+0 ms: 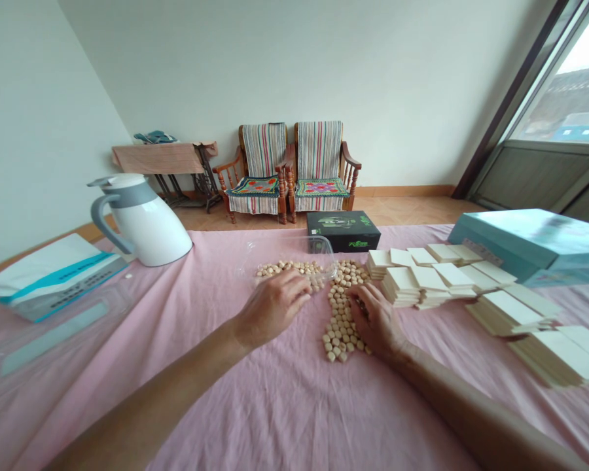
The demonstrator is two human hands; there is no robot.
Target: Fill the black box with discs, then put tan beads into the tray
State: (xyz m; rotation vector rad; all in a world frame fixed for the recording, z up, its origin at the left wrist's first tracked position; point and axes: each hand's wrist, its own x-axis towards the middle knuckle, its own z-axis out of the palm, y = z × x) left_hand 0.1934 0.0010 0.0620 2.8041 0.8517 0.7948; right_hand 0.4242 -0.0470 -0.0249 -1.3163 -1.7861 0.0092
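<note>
Pink cloth point(294, 405) fills lower frame. Lt-blue box point(535, 242), far R; white jug point(157, 229), L. Pale board stacks point(454, 275), R of ctr. Blk box point(343, 229), mid-frame. Clear tray point(279, 247) just L/below it. L hand point(277, 301) at tray's near side, fingers part-curled; R hand point(375, 317) curled at pile's R edge; can't tell if either grips anything. Small wooden pcs point(341, 320): loose pile ctr, more in tray.

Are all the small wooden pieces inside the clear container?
No, many of the wooden pieces lie loose on the pink cloth outside the clear container, by the right hand.
</note>
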